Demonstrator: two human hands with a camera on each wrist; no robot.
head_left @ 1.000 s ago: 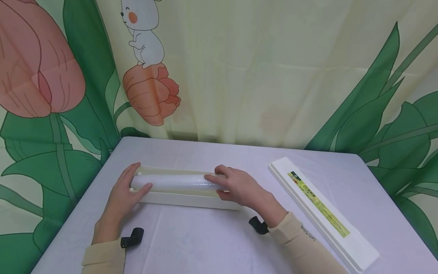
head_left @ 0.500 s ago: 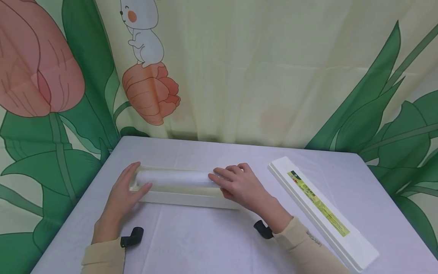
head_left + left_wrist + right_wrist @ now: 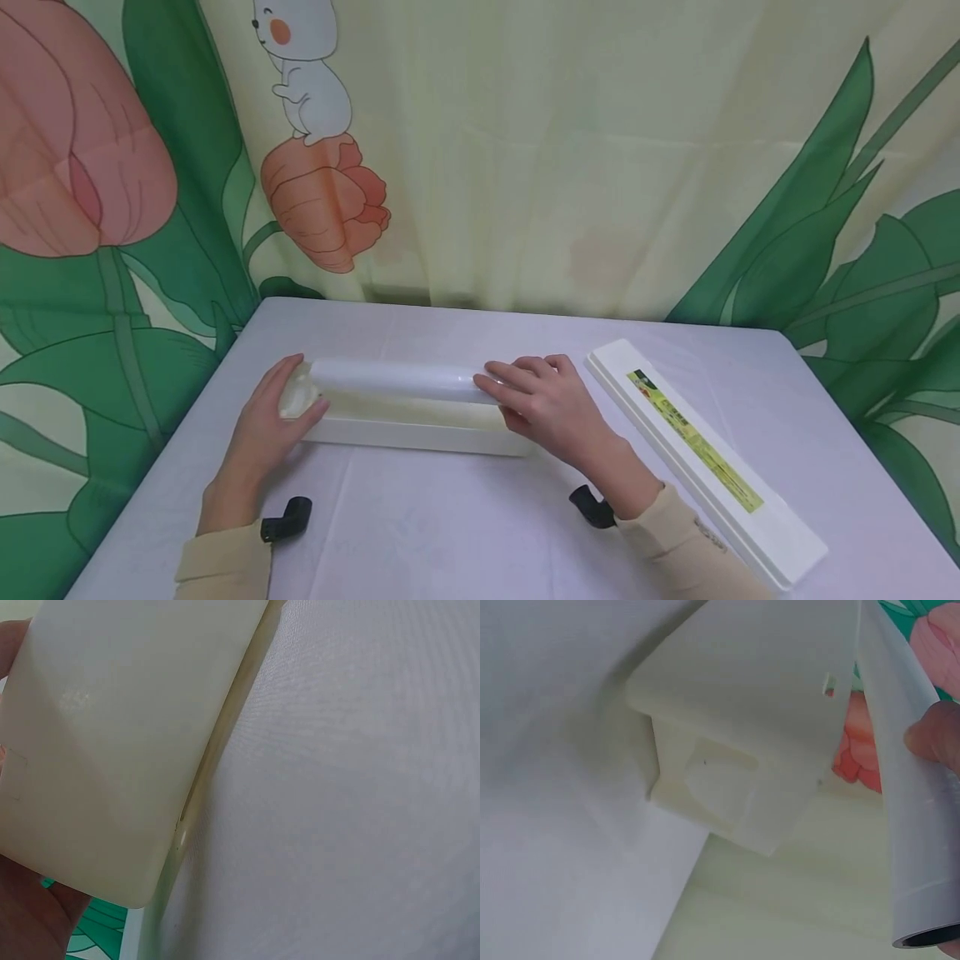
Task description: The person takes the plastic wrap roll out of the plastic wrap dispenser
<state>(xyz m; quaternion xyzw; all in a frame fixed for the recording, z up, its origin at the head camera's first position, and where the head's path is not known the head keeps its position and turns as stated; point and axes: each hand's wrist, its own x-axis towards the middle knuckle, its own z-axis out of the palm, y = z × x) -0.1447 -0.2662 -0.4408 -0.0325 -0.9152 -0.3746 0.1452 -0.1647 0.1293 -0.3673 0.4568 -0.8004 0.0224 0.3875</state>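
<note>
A white roll of cling film (image 3: 397, 381) is raised over a long, cream-white open box (image 3: 420, 435) on the table. My right hand (image 3: 555, 408) grips the roll's right end; in the right wrist view the thumb (image 3: 939, 739) lies on the roll (image 3: 919, 847), whose hollow dark-rimmed end shows. The roll's left end is just inside my left hand (image 3: 258, 433), which grips the left end of the box across its width. The left wrist view has the box's smooth side (image 3: 112, 750) filling the left, with part of the hand (image 3: 30, 915) below it.
A long white lid (image 3: 697, 467) with a yellow-green label lies slanted on the right of the table. White cloth (image 3: 435, 525) covers the table. Behind its far edge hangs a curtain (image 3: 525, 167) printed with flowers and a small white animal.
My right hand has lifted the roll out of the box, moving it up and to the right. The left hand keeps its grip on the box.
</note>
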